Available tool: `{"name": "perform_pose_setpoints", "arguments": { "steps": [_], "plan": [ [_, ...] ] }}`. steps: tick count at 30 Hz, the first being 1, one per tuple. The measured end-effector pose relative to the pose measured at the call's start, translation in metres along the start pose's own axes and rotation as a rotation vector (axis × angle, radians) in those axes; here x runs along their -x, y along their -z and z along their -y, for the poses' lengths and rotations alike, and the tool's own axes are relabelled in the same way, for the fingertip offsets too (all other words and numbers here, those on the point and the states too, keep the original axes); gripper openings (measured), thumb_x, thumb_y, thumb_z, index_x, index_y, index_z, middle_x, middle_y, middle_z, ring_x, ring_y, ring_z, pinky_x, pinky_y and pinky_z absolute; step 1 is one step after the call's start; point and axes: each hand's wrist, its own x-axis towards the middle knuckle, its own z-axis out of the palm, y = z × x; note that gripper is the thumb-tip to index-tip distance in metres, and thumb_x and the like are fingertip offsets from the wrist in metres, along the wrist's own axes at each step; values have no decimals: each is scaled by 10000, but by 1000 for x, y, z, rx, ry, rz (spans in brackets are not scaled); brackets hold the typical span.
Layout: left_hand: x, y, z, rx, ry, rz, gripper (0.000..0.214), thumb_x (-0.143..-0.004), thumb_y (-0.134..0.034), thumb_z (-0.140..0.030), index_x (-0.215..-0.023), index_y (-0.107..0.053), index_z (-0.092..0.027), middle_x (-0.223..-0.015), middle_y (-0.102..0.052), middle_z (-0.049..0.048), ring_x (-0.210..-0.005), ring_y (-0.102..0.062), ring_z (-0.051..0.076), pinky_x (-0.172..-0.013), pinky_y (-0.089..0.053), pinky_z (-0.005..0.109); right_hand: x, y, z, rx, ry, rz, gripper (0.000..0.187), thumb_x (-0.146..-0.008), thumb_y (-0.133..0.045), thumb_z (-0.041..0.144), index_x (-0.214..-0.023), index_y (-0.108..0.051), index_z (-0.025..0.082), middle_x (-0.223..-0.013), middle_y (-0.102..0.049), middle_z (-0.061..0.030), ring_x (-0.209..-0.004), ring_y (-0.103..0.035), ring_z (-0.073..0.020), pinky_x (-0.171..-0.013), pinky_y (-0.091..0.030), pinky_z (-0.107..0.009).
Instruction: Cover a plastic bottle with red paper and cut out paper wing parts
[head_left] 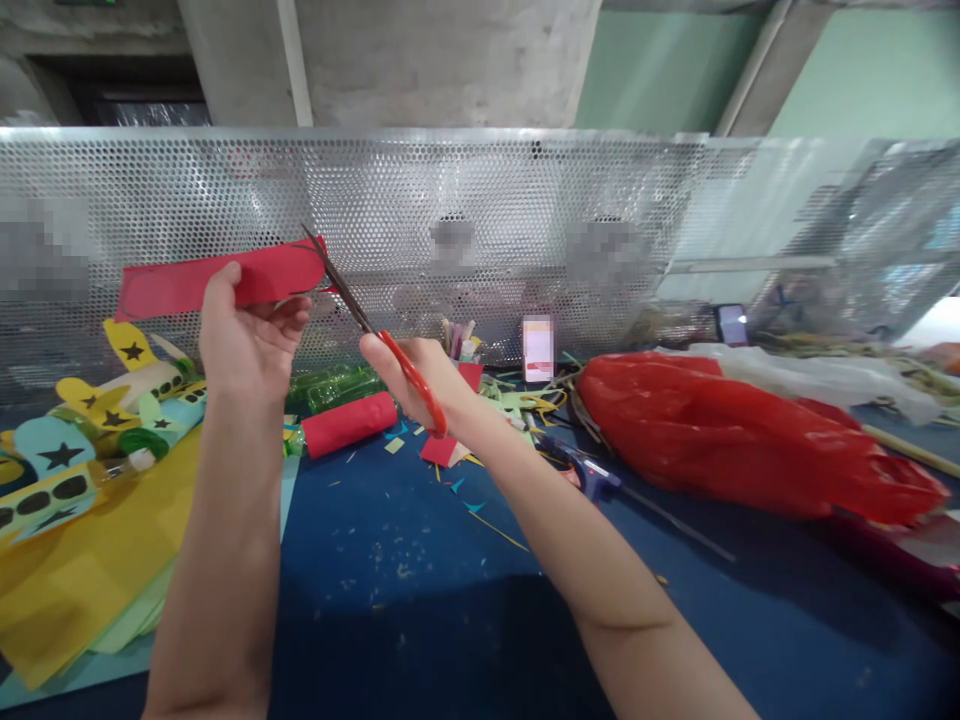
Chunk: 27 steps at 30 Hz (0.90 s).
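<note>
My left hand [251, 335] pinches a long strip of red paper [180, 285] from below, thumb in front and fingers behind. A drawn outline with rounded ends shows on the strip. In my right hand [412, 375] is a pair of scissors [345, 290] with orange-red handles. Its blades point up and left and cross the strip's right end, which is rounded. Below, a bottle wrapped in red paper [350, 424] lies on the blue table, with a green plastic bottle [345, 388] just behind it.
Toy planes of bottles and paper [60, 455] and yellow paper sheets [97, 545] lie at left. At right are a red plastic bag [720, 430] and a blue glue gun [596, 480]. A phone [538, 348] leans on the perforated metal screen [480, 180]. Paper scraps [442, 450] litter the middle.
</note>
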Motion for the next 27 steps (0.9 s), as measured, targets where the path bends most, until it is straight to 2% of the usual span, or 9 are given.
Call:
{"name": "perform_pose_setpoints", "arguments": {
  "steps": [8, 14, 27],
  "plan": [
    [-1, 1, 2, -5, 7, 12, 146, -693, -622, -336, -681, -569, -200, -596, -601, 23, -566, -562, 148, -566, -442, 281, 0, 0, -1, -5, 9, -4, 508, -892, -331, 627, -601, -205, 230, -549, -256, 44, -523, -260, -95, -505, -233, -257],
    [-1, -1, 2, 9, 43, -13, 128, -724, -586, -320, -701, -563, -196, -578, -602, 11, -556, -552, 143, -568, -440, 277, 0, 2, -2, -10, 29, -18, 511, -893, -341, 620, -588, -224, 226, -542, -275, 46, -528, -279, -91, -504, -250, -249],
    [4, -8, 1, -5, 69, -53, 97, -721, -562, -301, -691, -554, -209, -555, -623, -9, -532, -543, 129, -492, -440, 232, 0, 6, 2, -27, 26, 6, 535, -887, -385, 619, -568, -211, 226, -538, -256, 44, -536, -250, -102, -518, -273, -255]
  ]
}}
